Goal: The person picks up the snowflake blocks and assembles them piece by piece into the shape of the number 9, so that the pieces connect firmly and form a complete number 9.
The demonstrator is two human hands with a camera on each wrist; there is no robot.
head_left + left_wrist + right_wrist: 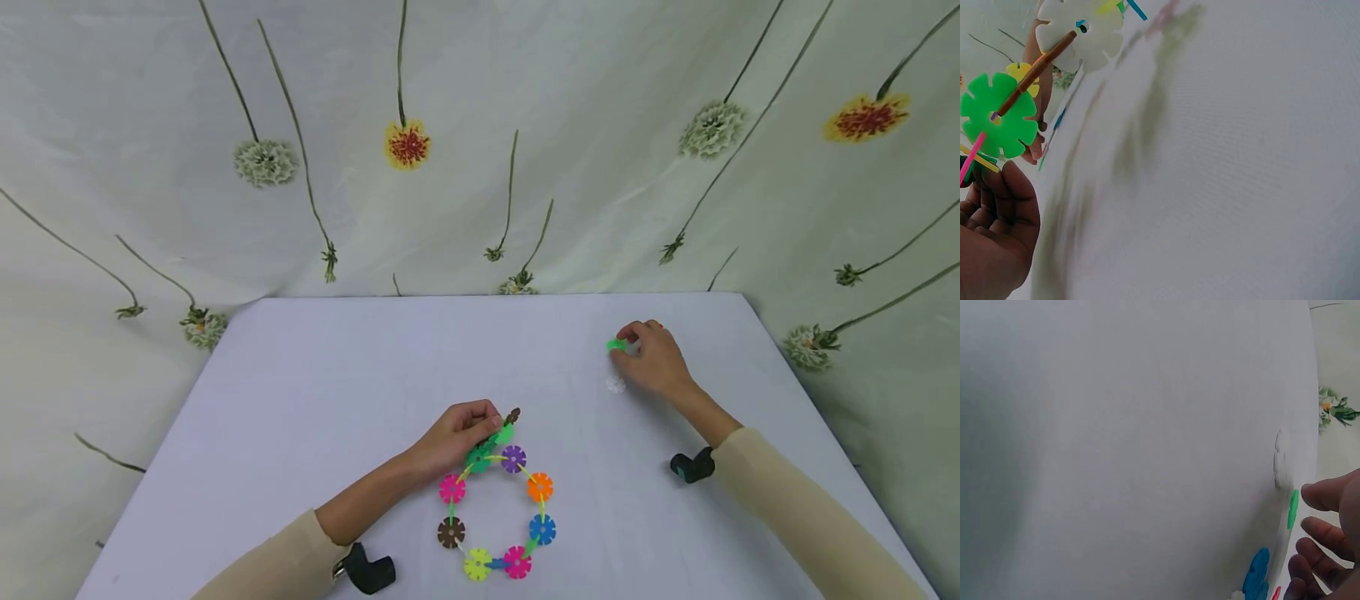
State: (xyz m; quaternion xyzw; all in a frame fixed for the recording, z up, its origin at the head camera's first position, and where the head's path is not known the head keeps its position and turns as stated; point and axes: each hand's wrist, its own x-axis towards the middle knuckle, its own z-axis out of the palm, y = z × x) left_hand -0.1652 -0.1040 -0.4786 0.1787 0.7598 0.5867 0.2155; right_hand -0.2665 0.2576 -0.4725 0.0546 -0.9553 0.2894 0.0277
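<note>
In the head view a ring of joined slotted plastic discs stands at front centre, in pink, orange, purple, yellow, brown and other colours. My left hand pinches the ring at its top, beside a bright green disc and a small brown disc. At the back right my right hand has thumb and forefinger at a loose green disc. The right wrist view shows a small gap between those fingertips and the green disc. A clear white disc lies just nearer than it.
The white-covered table ends at a flower-printed cloth behind. In the right wrist view, a blue disc and a partly hidden red piece lie near the right hand. Black wrist cameras hang by both sleeves.
</note>
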